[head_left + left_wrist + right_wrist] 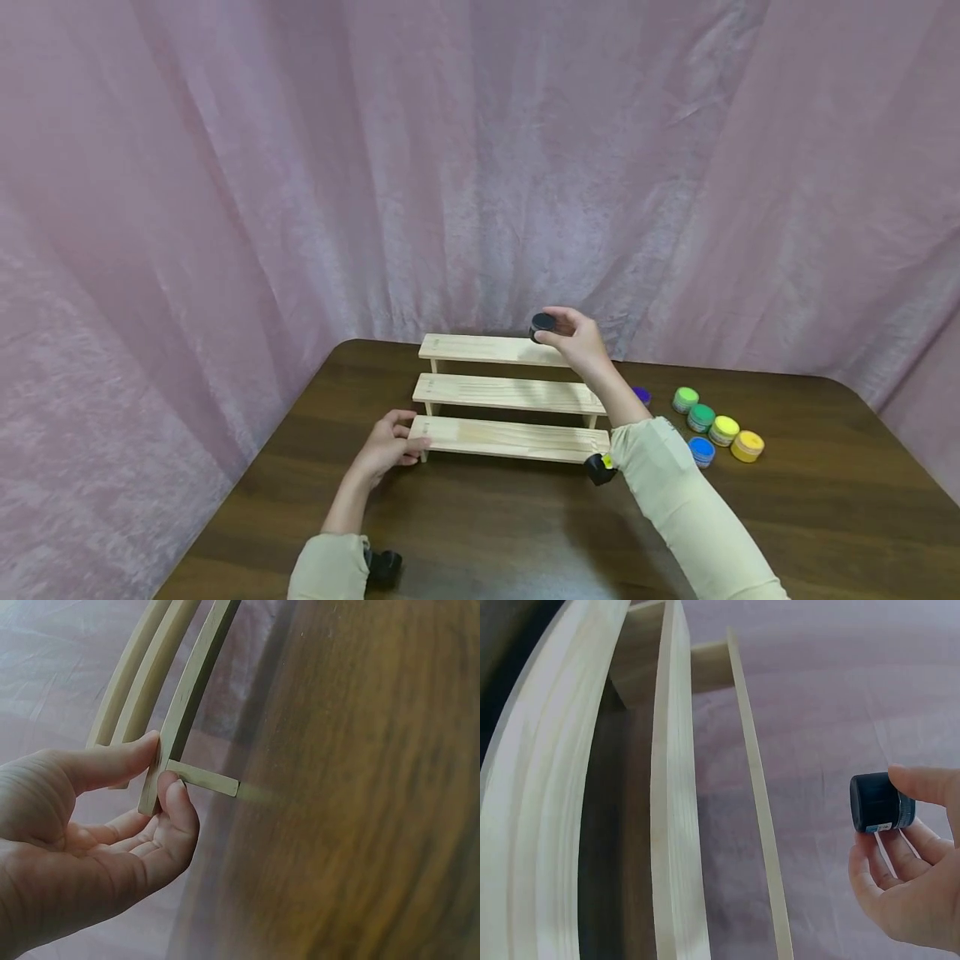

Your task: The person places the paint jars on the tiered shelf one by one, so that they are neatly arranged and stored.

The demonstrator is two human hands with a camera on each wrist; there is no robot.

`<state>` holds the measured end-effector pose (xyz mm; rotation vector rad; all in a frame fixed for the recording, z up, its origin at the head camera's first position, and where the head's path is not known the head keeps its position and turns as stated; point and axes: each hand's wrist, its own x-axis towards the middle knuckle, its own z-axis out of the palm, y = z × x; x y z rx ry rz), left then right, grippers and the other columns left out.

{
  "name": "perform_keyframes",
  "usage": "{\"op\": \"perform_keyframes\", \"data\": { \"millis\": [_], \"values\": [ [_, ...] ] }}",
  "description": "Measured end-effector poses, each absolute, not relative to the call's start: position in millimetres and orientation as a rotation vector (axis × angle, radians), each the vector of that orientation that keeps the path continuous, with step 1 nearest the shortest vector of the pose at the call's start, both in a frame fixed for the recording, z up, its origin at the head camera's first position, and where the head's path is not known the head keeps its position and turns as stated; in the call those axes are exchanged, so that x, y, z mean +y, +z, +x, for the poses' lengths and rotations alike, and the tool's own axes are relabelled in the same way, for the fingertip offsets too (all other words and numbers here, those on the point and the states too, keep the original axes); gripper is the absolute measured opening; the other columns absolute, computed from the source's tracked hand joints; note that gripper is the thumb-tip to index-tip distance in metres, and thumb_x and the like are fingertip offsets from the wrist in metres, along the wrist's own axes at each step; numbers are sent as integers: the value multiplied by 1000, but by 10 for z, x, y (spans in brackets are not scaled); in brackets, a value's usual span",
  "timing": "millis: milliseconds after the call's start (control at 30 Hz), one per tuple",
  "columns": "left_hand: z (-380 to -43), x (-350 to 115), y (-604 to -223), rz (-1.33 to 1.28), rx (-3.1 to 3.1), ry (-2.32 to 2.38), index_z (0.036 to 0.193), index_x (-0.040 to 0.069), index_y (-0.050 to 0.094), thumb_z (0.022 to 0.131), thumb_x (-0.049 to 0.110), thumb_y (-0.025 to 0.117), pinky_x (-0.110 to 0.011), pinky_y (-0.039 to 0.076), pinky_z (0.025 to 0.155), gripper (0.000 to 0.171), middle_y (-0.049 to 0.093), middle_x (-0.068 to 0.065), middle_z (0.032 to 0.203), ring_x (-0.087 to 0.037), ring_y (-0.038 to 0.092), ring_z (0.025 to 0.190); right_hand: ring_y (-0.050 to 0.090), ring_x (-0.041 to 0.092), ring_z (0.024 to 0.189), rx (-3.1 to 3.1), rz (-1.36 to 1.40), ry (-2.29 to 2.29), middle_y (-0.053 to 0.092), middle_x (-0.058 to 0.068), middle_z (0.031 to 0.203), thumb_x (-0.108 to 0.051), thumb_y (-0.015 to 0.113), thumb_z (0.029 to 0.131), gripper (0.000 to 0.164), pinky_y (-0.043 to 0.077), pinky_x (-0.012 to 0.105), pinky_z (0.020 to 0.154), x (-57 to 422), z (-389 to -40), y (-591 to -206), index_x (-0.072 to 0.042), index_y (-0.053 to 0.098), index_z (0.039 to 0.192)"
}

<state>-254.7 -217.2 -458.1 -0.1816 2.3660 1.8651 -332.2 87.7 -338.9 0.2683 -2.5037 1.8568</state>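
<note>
the right hand's (577, 337) grip is parted only to the width of the black jar (881, 802), raised off the boards at one o'clock from the middle of the wooden rack (510, 393); it pinches the side, probably to keep the underside free. the squat jar's lid (543, 320) points roughly up. the left hand (386, 446), at eight o'clock, pinches the lowest board's (510, 439) end, likely steadying the rack, whose long axis runs nine to three. coloured jars (724, 429) stand at three o'clock on the desk (480, 525).

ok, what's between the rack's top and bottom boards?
The middle board, with a wooden support under it near its right end. Head view shows it; no jar visible on that board.
</note>
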Motion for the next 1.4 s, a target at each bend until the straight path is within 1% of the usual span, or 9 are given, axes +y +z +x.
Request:
{"op": "perform_keyframes", "data": {
  "millis": [133,333,533,700,833,1033,1400],
  "values": [
    [-2543,-2162,-4557,-170,2369,1867,139,-7,40,87,2,69,-25,54,63,60,63,-12,89,-14,59,67,53,33,126,-2496,298,1844,56,17,138,-13,67,91,51,45,46,105,709,-3358,-3389,-7,51,139],
    [-2500,-2195,-4574,-187,2361,1867,138,-5,42,87,2,69,-26,54,63,58,62,-10,86,-13,57,66,58,32,121,-2525,322,1798,61,16,132,-11,71,88,48,49,42,100,420,-3393,-3453,-8,56,134],
    [-2486,-2211,-4587,-185,2370,1868,137,-4,43,87,2,69,-27,53,65,57,61,-7,83,-13,56,67,60,33,119,-2525,373,1771,62,17,131,-10,72,87,49,50,42,98,184,-3409,-3460,-6,57,133],
    [-2506,-2188,-4590,-175,2369,1861,138,-4,43,87,2,70,-27,54,65,57,63,-9,85,-14,57,67,61,31,118,-2515,361,1768,63,15,131,-10,73,86,48,50,41,97,47,-3454,-3455,-6,59,132],
    [-2520,-2178,-4592,-165,2360,1868,137,-4,43,87,2,70,-27,54,65,57,62,-8,85,-14,57,67,60,31,119,-2506,320,1850,63,16,131,-10,73,86,48,50,39,98,-64,-3501,-3454,-6,59,131],
    [-2507,-2200,-4599,-193,2387,1862,136,-4,45,86,1,70,-27,53,64,56,61,-8,82,-14,56,66,55,30,125,-2499,218,2026,60,15,133,-11,71,88,47,48,39,99,-194,-3586,-3509,-8,58,133],
    [-2482,-2172,-4598,-209,2401,1837,136,-4,45,86,1,70,-27,54,64,56,62,-10,85,-15,56,67,58,29,123,-2532,216,1968,62,15,130,-10,72,87,48,47,39,104,-272,-3602,-3664,-8,58,133]
  ]
}}
